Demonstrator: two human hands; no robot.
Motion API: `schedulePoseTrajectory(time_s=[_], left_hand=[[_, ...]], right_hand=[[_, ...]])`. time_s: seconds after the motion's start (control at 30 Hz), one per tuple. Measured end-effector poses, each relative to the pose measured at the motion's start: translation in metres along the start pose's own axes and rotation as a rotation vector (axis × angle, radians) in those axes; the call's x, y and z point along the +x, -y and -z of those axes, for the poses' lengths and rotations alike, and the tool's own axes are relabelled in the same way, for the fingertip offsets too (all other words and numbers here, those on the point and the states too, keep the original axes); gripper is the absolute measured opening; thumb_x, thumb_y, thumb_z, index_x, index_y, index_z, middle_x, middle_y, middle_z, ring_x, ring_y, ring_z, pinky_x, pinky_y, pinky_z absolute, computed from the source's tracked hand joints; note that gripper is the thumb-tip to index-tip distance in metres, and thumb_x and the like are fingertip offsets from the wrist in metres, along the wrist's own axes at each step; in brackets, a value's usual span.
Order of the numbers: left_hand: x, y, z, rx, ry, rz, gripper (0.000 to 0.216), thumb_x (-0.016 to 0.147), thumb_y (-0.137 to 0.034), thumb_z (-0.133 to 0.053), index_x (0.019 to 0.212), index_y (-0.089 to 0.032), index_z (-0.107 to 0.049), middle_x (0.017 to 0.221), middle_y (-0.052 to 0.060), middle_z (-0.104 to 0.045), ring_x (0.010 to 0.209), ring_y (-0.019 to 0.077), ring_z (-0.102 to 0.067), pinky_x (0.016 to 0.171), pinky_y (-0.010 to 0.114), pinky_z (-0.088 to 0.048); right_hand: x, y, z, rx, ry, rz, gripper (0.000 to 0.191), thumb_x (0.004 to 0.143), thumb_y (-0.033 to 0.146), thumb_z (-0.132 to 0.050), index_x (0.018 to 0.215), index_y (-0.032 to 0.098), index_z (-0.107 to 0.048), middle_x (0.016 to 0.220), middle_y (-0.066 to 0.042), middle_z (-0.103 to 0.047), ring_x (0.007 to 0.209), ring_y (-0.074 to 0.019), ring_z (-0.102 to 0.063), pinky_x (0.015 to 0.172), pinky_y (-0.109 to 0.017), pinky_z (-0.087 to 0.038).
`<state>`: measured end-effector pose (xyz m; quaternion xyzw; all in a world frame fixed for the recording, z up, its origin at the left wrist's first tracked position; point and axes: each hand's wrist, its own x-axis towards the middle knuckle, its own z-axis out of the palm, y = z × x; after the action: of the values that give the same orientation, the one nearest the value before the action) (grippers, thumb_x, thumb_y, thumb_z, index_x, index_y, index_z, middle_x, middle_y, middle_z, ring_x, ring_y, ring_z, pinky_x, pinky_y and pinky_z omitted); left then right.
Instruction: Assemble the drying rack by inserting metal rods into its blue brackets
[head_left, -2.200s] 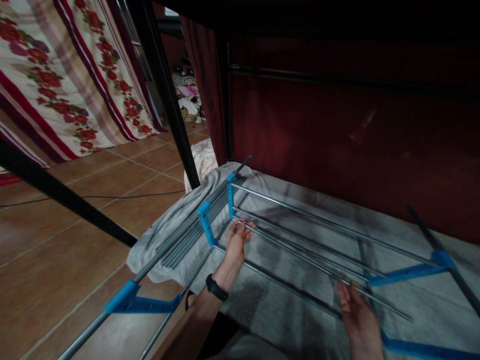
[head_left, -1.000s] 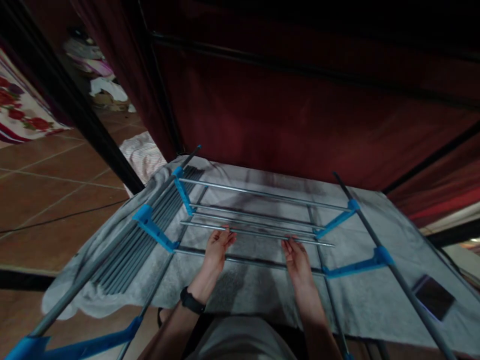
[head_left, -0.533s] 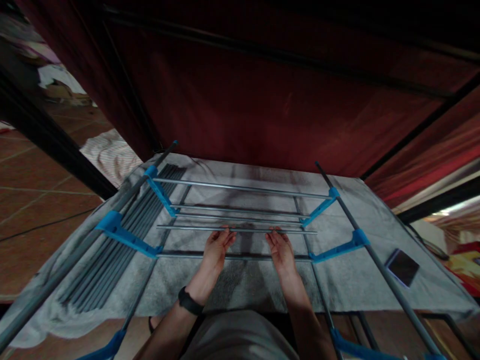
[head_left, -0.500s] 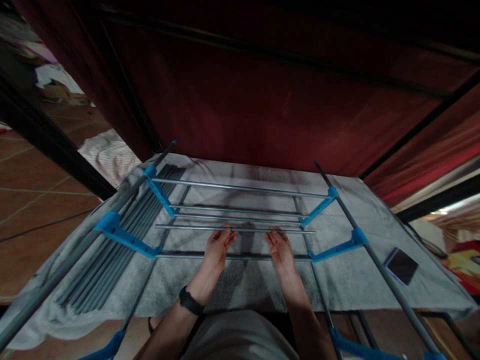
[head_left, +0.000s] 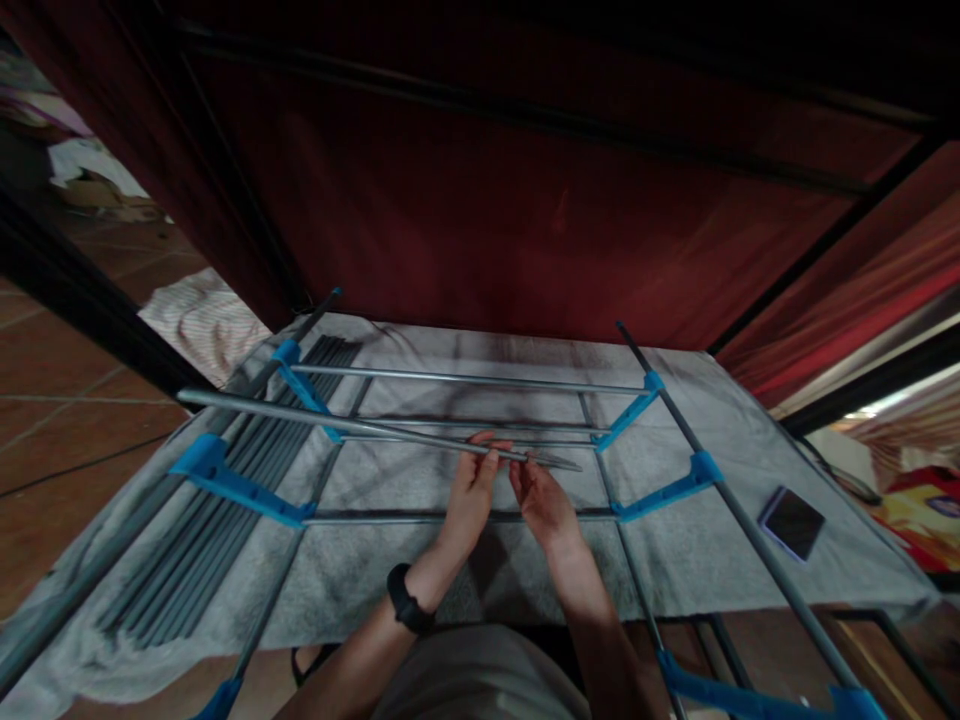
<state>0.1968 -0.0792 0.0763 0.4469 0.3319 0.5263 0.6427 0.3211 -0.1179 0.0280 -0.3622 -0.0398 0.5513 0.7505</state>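
Note:
A thin grey metal rod (head_left: 360,425) slants across the frame, its left end raised toward me and its right end farther off. My left hand (head_left: 472,490) grips it near the middle, fingers closed round it. Just to the right, my right hand (head_left: 547,505) pinches the same rod toward its far end. Beneath them lies a rack frame with blue plastic brackets (head_left: 660,490) joining long grey side tubes (head_left: 772,560). Several crossbars (head_left: 465,378) span between the brackets. One lower crossbar (head_left: 360,517) passes under my wrists.
More loose grey rods (head_left: 217,520) lie bundled at the left on a grey cloth (head_left: 690,565). A phone (head_left: 793,523) rests on the right side of the cloth. Behind stands a dark red panel (head_left: 465,220). A yellow and red packet (head_left: 919,520) sits at the far right.
The rod has turned from level to slanted, its left end swinging up toward me. My hands have come closer together, the left one moving right.

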Motion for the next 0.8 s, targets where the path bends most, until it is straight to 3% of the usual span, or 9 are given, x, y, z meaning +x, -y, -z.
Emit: schedulePoseTrajectory(time_s=[0.07, 0.2, 0.37, 0.6, 0.7, 0.8], left_hand=[[0.001, -0.015, -0.004, 0.027, -0.008, -0.056, 0.035, 0.093, -0.039, -0.076, 0.123, -0.024, -0.067, 0.107, 0.007, -0.077, 0.107, 0.0246, -0.071, 0.105, 0.040, -0.053], [0.009, -0.055, -0.004, 0.087, -0.013, -0.221, 0.042, 0.095, -0.036, -0.075, 0.133, -0.022, -0.064, 0.099, 0.005, -0.074, 0.102, 0.0243, -0.070, 0.106, 0.037, -0.050], [0.022, -0.087, 0.008, 0.269, 0.090, -0.397, 0.054, 0.099, -0.032, -0.068, 0.150, -0.020, -0.056, 0.091, 0.003, -0.071, 0.089, 0.0212, -0.065, 0.097, 0.033, -0.050], [0.028, -0.086, 0.020, 0.482, 0.211, -0.461, 0.040, 0.099, -0.025, -0.063, 0.138, -0.022, -0.072, 0.102, 0.008, -0.073, 0.101, 0.0259, -0.068, 0.104, 0.036, -0.050], [0.029, -0.079, 0.025, 0.710, 0.343, -0.548, 0.045, 0.103, -0.021, -0.051, 0.145, -0.024, -0.068, 0.110, 0.011, -0.072, 0.105, 0.0265, -0.067, 0.101, 0.038, -0.052], [0.029, -0.067, 0.036, 0.887, 0.399, -0.566, 0.053, 0.102, -0.014, -0.044, 0.150, -0.025, -0.064, 0.114, 0.012, -0.072, 0.107, 0.0272, -0.066, 0.102, 0.041, -0.054]], right_hand=[[-0.006, 0.002, -0.006, -0.032, 0.052, -0.051, 0.005, 0.088, 0.025, -0.080, 0.092, 0.023, -0.078, 0.098, -0.002, -0.082, 0.089, -0.0137, -0.076, 0.085, -0.026, -0.065], [-0.014, 0.009, -0.006, -0.154, 0.144, -0.158, 0.024, 0.081, 0.034, -0.085, 0.099, 0.020, -0.078, 0.097, -0.006, -0.082, 0.080, -0.0158, -0.076, 0.074, -0.028, -0.064], [-0.015, 0.013, 0.004, -0.208, 0.090, -0.088, 0.028, 0.073, 0.030, -0.088, 0.096, 0.021, -0.076, 0.092, -0.005, -0.082, 0.079, -0.0160, -0.075, 0.074, -0.028, -0.062], [-0.009, 0.032, 0.014, -0.211, -0.031, 0.038, 0.031, 0.068, 0.030, -0.092, 0.093, 0.022, -0.075, 0.091, -0.003, -0.080, 0.079, -0.0164, -0.074, 0.073, -0.029, -0.061], [-0.007, 0.042, 0.019, -0.208, -0.081, 0.082, 0.033, 0.067, 0.029, -0.092, 0.094, 0.022, -0.076, 0.091, -0.003, -0.080, 0.079, -0.0159, -0.073, 0.073, -0.028, -0.061], [-0.006, 0.049, 0.023, -0.207, -0.126, 0.141, 0.032, 0.067, 0.030, -0.092, 0.094, 0.023, -0.076, 0.092, -0.003, -0.080, 0.081, -0.0165, -0.074, 0.074, -0.028, -0.062]])
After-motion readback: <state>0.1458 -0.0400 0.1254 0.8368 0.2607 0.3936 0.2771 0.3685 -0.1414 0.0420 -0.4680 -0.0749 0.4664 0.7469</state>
